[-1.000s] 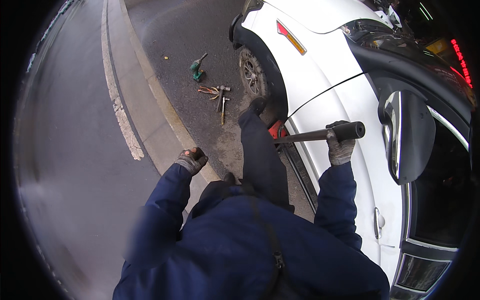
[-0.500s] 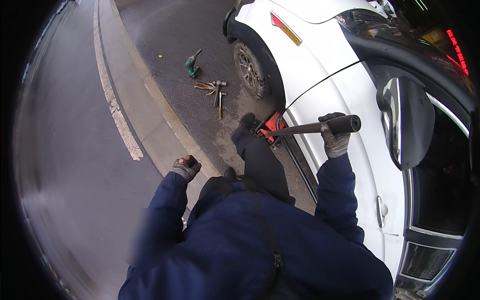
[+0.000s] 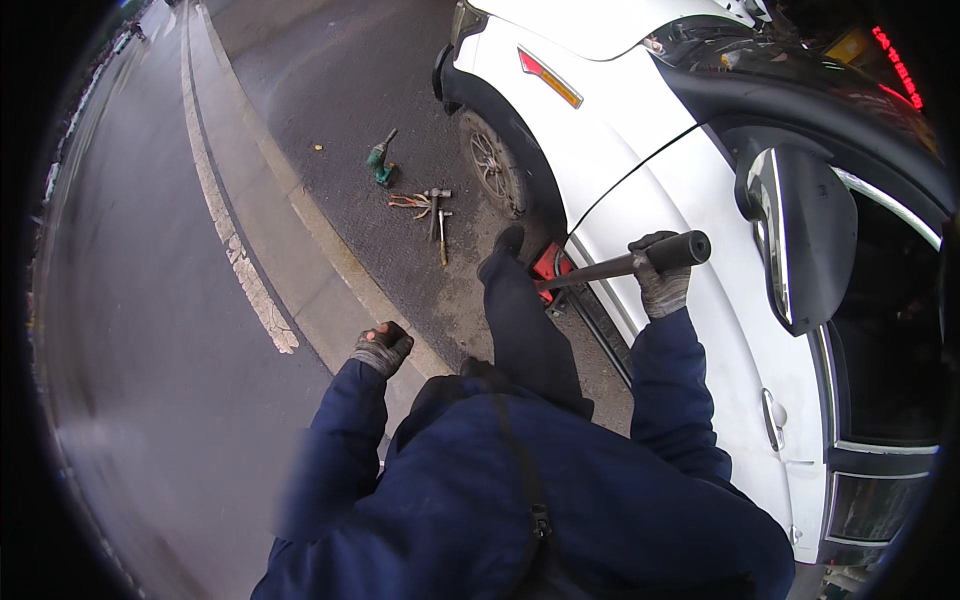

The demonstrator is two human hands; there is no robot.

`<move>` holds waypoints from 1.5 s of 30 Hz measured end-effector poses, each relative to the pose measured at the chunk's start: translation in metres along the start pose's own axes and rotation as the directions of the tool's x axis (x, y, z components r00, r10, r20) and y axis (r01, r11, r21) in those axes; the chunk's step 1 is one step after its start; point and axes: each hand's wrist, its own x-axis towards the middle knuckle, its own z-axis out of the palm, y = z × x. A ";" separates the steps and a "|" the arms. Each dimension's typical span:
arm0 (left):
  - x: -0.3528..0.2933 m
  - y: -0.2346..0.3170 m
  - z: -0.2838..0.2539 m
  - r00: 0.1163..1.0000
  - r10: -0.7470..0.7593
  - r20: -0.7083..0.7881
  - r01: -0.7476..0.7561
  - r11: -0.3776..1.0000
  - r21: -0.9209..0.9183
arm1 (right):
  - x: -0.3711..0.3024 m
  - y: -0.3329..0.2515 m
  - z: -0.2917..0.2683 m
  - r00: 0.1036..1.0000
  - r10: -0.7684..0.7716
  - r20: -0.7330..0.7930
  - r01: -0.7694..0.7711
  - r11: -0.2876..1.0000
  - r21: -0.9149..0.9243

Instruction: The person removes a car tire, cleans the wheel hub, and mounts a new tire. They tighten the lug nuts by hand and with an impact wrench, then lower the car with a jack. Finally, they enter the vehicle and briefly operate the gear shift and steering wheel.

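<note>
My right hand (image 3: 662, 285), in a worn dark and grey glove, is wrapped round the upper end of a long dark jack handle (image 3: 605, 268). The handle slopes down to a red floor jack (image 3: 551, 272) at the sill of a white car (image 3: 640, 170), behind the front wheel; the jack's far part is hidden under the body. My left hand (image 3: 383, 348), gloved likewise, hangs apart on the left, closed in a fist, and nothing shows in it. Bare skin shows at its fingers. My foot (image 3: 509, 241) stands beside the jack.
On the asphalt ahead lie a green cordless power tool (image 3: 380, 160), pliers with orange grips (image 3: 408, 202) and a couple of hammers (image 3: 443, 236). The front wheel (image 3: 492, 160) is beside them. A stone kerb (image 3: 335, 255) runs along my left. The car's mirror (image 3: 800, 240) juts out at right.
The view has shifted slightly. My right hand keeps its grip on the jack handle, which stands at nearly the same angle. My left fist has turned a little and stays closed.
</note>
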 end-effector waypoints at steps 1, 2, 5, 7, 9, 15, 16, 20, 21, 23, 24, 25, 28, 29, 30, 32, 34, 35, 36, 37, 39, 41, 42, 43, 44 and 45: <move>0.001 -0.002 0.003 1.000 -0.001 0.029 0.000 1.000 0.020 | -0.001 0.001 0.001 1.000 -0.004 -0.020 0.005 0.999 0.037; 0.000 -0.005 0.007 0.998 -0.018 0.063 0.016 0.999 0.033 | -0.001 0.002 0.001 1.000 -0.004 -0.009 0.004 1.000 0.013; -0.004 -0.011 0.025 0.996 0.086 -0.001 -0.086 0.996 0.013 | -0.001 0.004 0.001 1.000 0.008 -0.022 -0.007 1.000 0.030; -0.002 -0.012 0.034 0.997 0.080 0.023 -0.082 0.990 0.117 | 0.000 0.005 0.002 0.998 0.052 -0.033 -0.051 0.998 0.021; -0.003 -0.018 0.037 0.997 0.079 -0.002 -0.079 0.997 -0.005 | 0.002 0.005 0.004 0.997 0.076 -0.033 -0.075 0.997 0.030; 0.033 -0.030 0.027 1.000 -0.018 -0.021 0.011 0.960 -0.279 | 0.009 0.008 0.017 0.971 0.236 -0.047 -0.237 0.972 -0.007; 0.046 -0.026 0.025 0.999 0.025 -0.044 -0.037 0.952 -0.305 | 0.008 0.008 0.021 0.978 0.207 0.017 -0.198 0.908 0.369; 0.120 0.009 -0.003 0.949 0.284 -0.139 -0.309 0.926 -0.217 | 0.009 0.012 0.028 0.975 0.222 0.000 -0.220 0.969 0.110; 0.136 0.019 -0.013 0.920 0.357 -0.163 -0.386 0.897 -0.214 | 0.008 0.013 0.032 0.963 0.267 0.037 -0.265 0.917 0.298; 0.157 0.039 -0.035 0.893 0.418 -0.169 -0.444 0.880 -0.170 | 0.011 0.019 0.035 0.984 0.160 0.078 -0.145 0.974 -0.174; 0.168 0.054 -0.043 0.886 0.441 -0.146 -0.459 0.879 -0.132 | 0.016 0.025 0.044 0.969 0.234 0.075 -0.230 0.971 -0.066; 0.174 0.066 -0.049 0.882 0.458 -0.114 -0.471 0.838 -0.276 | 0.017 0.030 0.045 0.956 0.277 0.092 -0.269 0.959 -0.090; 0.177 0.091 -0.066 0.911 0.411 0.021 -0.370 0.841 -0.394 | 0.023 0.042 0.049 0.972 0.225 0.066 -0.201 0.944 -0.261; 0.179 0.098 -0.070 0.921 0.384 0.068 -0.332 0.864 -0.378 | 0.022 0.043 0.049 0.987 0.162 0.018 -0.149 0.943 -0.296; 0.181 0.104 -0.073 0.903 0.415 0.114 -0.337 0.848 -0.410 | 0.021 0.042 0.050 0.991 0.135 -0.016 -0.133 0.931 -0.340; 0.192 0.119 -0.082 0.857 0.449 0.254 -0.408 0.891 -0.200 | 0.016 0.034 0.052 0.983 0.162 -0.090 -0.184 0.894 -0.407; 0.202 0.134 -0.088 0.841 0.444 0.309 -0.418 0.896 -0.152 | 0.006 0.019 0.058 0.951 0.260 -0.170 -0.309 0.846 -0.434; 0.205 0.143 -0.090 0.823 0.474 0.314 -0.448 0.881 -0.155 | 0.000 0.011 0.061 0.938 0.255 -0.237 -0.340 0.817 -0.466; 0.206 0.150 -0.096 0.769 0.550 0.327 -0.554 0.828 -0.089 | -0.007 0.003 0.067 0.926 0.231 -0.299 -0.356 0.796 -0.489; 0.206 0.160 -0.101 0.706 0.619 0.343 -0.651 0.758 -0.027 | -0.013 -0.004 0.072 0.912 0.203 -0.356 -0.372 0.774 -0.512; 0.201 0.183 -0.113 0.596 0.719 0.357 -0.787 0.612 0.081 | -0.023 -0.013 0.078 0.897 0.212 -0.388 -0.386 0.802 -0.455; 0.186 0.201 -0.121 0.505 0.787 0.354 -0.862 0.477 0.171 | -0.029 -0.018 0.084 0.879 0.211 -0.428 -0.408 0.798 -0.444; 0.179 0.210 -0.123 0.470 0.805 0.363 -0.881 0.452 0.139 | -0.032 -0.020 0.086 0.868 0.202 -0.453 -0.422 0.781 -0.461; 0.172 0.217 -0.123 0.434 0.823 0.367 -0.898 0.427 0.106 | -0.034 -0.021 0.088 0.849 0.242 -0.470 -0.471 0.750 -0.465; 0.165 0.223 -0.123 0.365 0.863 0.349 -0.924 0.383 0.018 | -0.037 -0.022 0.089 0.847 0.223 -0.482 -0.461 0.760 -0.459; 0.159 0.227 -0.120 0.378 0.851 0.365 -0.917 0.399 0.021 | -0.039 -0.023 0.089 0.836 0.251 -0.488 -0.483 0.757 -0.439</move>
